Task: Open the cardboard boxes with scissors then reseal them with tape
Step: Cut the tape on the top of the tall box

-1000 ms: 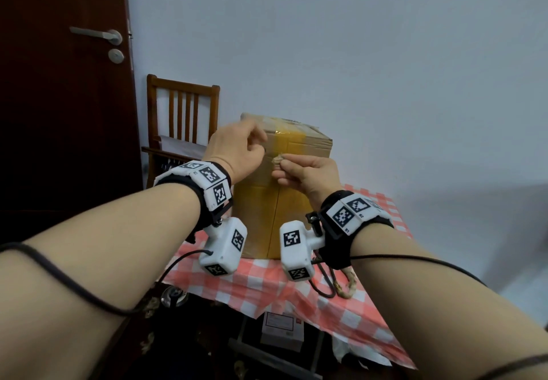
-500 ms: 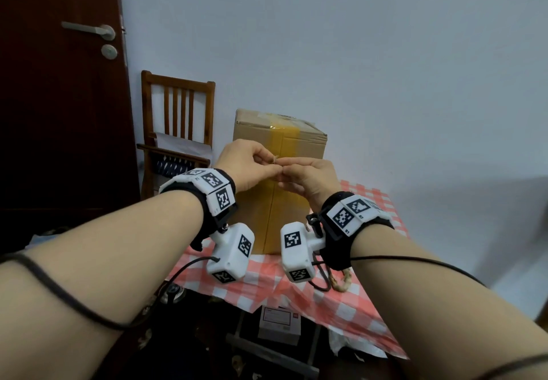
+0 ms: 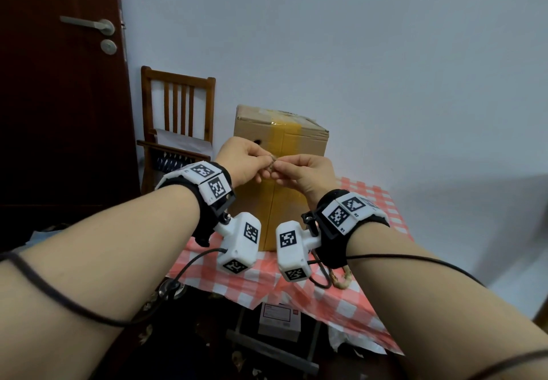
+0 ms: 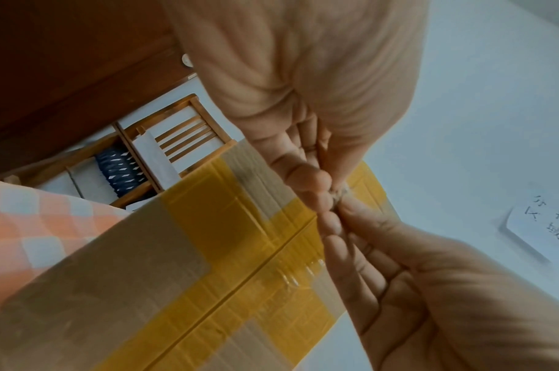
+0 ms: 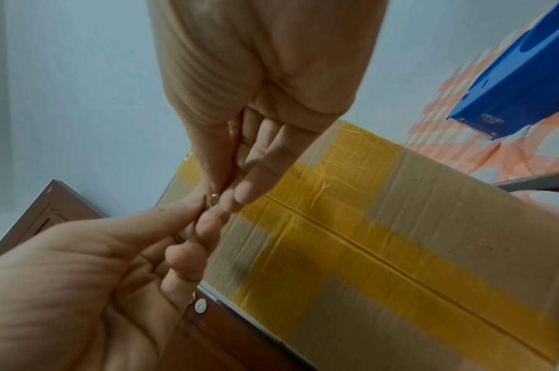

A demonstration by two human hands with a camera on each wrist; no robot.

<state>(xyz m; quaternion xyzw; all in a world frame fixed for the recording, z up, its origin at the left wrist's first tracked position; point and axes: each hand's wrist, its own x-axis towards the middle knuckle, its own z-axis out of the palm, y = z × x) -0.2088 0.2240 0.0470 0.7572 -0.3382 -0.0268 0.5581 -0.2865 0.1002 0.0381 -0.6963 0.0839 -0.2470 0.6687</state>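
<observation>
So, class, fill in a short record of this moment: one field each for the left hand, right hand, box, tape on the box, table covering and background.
left hand: pinches a small wad of tape scrap
right hand: pinches the same wad
cardboard box: upright on the table, flaps closed
yellow tape: runs over the top and down the front seam
tablecloth: red and white check
background: wooden chair, dark door
scissors: not in view

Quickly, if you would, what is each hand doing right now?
Left hand: pinches a small wad of tape.
Right hand: pinches the same wad.
</observation>
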